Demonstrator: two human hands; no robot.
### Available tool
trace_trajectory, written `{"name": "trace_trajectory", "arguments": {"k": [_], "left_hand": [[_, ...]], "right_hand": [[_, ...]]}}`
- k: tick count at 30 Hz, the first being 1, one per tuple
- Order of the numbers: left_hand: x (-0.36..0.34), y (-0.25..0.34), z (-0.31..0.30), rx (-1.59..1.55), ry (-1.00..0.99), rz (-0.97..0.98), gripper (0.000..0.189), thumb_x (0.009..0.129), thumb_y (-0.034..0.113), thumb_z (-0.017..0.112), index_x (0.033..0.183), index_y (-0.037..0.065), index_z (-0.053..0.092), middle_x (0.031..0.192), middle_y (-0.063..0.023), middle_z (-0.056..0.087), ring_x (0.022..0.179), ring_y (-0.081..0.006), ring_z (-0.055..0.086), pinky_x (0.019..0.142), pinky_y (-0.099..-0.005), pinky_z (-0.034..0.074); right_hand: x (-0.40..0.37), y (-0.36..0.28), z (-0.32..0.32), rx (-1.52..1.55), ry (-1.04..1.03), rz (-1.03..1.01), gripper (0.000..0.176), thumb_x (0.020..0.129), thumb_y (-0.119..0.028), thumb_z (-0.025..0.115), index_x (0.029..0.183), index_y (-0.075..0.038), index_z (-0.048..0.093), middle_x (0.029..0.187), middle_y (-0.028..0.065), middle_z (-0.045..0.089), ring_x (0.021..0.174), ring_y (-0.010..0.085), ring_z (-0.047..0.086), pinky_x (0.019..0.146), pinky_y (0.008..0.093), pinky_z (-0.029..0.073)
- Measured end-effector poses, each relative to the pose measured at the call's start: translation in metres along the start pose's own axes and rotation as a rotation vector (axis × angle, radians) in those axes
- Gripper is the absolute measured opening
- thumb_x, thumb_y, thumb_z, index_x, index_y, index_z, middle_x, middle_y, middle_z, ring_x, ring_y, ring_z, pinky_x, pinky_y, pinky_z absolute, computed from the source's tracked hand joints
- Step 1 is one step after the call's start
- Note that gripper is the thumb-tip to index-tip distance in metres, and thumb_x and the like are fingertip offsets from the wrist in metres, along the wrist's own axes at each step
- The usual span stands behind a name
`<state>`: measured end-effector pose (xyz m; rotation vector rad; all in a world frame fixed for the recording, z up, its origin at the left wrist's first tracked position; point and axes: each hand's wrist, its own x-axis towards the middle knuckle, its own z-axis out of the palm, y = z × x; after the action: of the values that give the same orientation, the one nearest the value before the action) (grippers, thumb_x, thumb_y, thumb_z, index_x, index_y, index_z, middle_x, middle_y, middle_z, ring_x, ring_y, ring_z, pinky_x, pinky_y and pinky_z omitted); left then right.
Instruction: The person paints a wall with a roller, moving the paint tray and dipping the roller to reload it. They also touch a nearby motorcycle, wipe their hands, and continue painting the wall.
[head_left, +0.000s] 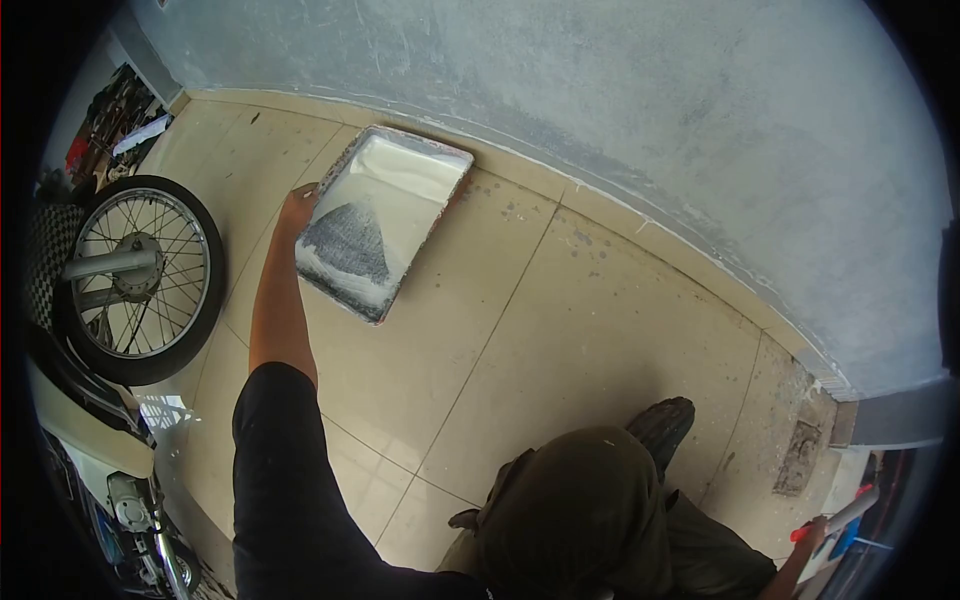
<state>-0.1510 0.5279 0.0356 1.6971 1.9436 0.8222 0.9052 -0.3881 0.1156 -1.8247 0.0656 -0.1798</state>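
My left hand (299,207) is closed on the left edge of a paint tray (407,225). White paint lies in the tray's upper part, and a dark ribbed patch shows lower down. At the lower right, my right hand (812,534) is wrapped round the red handle of a tool (853,508) with a pale, elongated head. The tool is small in view and its exact kind is hard to tell.
A motorcycle wheel (140,280) and body (95,425) stand at the left. A grey wall (620,110) runs along the top and right, above the tiled floor (480,340). My bent knee and dark shoe (663,428) are at the bottom.
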Motion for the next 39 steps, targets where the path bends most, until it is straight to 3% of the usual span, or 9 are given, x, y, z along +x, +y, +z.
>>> {"name": "trace_trajectory", "arguments": {"k": [9,11,14,19,25,29,33,37,39], "left_hand": [[0.048,-0.009,0.036,0.163,0.1,0.133,0.039,0.096,0.026,0.053,0.131,0.018,0.067,0.126,-0.0192,0.068,0.12,-0.0376,0.063,0.104,-0.0427,0.047],[0.012,0.017,0.03,0.059,0.199,0.108,0.046,0.098,0.027,0.052,0.143,0.018,0.055,0.134,-0.0192,0.063,0.128,-0.0406,0.057,0.107,-0.0525,0.042],[-0.063,0.037,0.005,-0.195,0.321,0.515,0.048,0.098,0.018,0.057,0.145,0.01,0.05,0.137,-0.0221,0.059,0.13,-0.0383,0.055,0.105,-0.0493,0.044],[-0.243,-0.008,-0.076,-0.295,0.095,0.285,0.053,0.101,0.019,0.055,0.151,0.012,0.039,0.152,-0.0173,0.041,0.143,-0.0339,0.038,0.113,-0.0465,0.039],[-0.422,-0.158,-0.135,0.025,0.331,0.107,0.059,0.102,0.019,0.051,0.156,0.01,0.028,0.157,-0.0198,0.032,0.148,-0.0393,0.027,0.12,-0.0497,0.028],[-0.507,-0.187,-0.156,0.064,0.367,-0.043,0.063,0.101,0.016,0.052,0.157,0.011,0.023,0.158,-0.0254,0.023,0.147,-0.0439,0.024,0.12,-0.0503,0.028],[-0.513,-0.211,-0.151,0.083,0.321,-0.021,0.067,0.1,0.017,0.054,0.158,0.012,0.021,0.159,-0.0287,0.019,0.148,-0.0472,0.021,0.119,-0.0534,0.029],[-0.463,-0.219,-0.152,0.343,0.19,0.019,0.07,0.1,0.029,0.054,0.159,0.014,0.019,0.162,-0.0273,0.013,0.151,-0.0465,0.013,0.121,-0.0591,0.021],[-0.451,-0.227,-0.148,0.388,0.176,-0.011,0.07,0.101,0.031,0.052,0.16,0.013,0.019,0.163,-0.0263,0.013,0.153,-0.0449,0.011,0.122,-0.0597,0.017]], "right_hand": [[-0.039,-0.033,0.025,-0.114,-0.02,-0.017,0.021,0.088,-0.023,0.065,0.075,-0.01,0.054,0.065,-0.001,0.051,0.051,0.0105,0.048,0.048,0.0262,0.04],[-0.034,-0.037,0.028,-0.121,0.028,-0.069,0.018,0.086,-0.022,0.064,0.076,-0.01,0.055,0.065,-0.0009,0.051,0.052,0.011,0.049,0.049,0.0268,0.04],[-0.048,-0.05,0.033,-0.315,0.075,-0.147,0.019,0.09,-0.029,0.064,0.084,-0.012,0.059,0.064,-0.0023,0.049,0.052,0.0097,0.046,0.049,0.0259,0.039],[-0.08,-0.082,0.049,-0.531,-0.044,-0.443,0.024,0.098,-0.035,0.058,0.091,-0.012,0.06,0.063,-0.0024,0.049,0.051,0.0114,0.047,0.048,0.0289,0.041],[-0.171,-0.166,0.059,-0.664,-0.17,-0.936,0.03,0.104,-0.035,0.049,0.09,-0.01,0.056,0.062,0.0014,0.053,0.052,0.0181,0.053,0.049,0.0368,0.049],[-0.192,-0.244,0.085,-0.361,-0.378,-0.702,0.029,0.103,-0.038,0.052,0.096,-0.011,0.06,0.062,-0.0022,0.048,0.05,0.0131,0.046,0.047,0.0313,0.041],[-0.224,-0.318,0.1,0.023,-0.576,-0.365,0.03,0.101,-0.042,0.055,0.103,-0.014,0.065,0.061,-0.007,0.04,0.048,0.0065,0.036,0.044,0.024,0.03],[-0.299,-0.373,0.13,0.1,-0.692,-0.646,0.042,0.104,-0.047,0.049,0.125,-0.013,0.064,0.061,-0.0076,0.037,0.045,0.0058,0.033,0.042,0.0227,0.026],[-0.278,-0.396,0.16,0.065,-0.777,-0.563,0.041,0.104,-0.047,0.051,0.122,-0.013,0.064,0.061,-0.0068,0.038,0.044,0.0054,0.035,0.04,0.0221,0.027]]}}
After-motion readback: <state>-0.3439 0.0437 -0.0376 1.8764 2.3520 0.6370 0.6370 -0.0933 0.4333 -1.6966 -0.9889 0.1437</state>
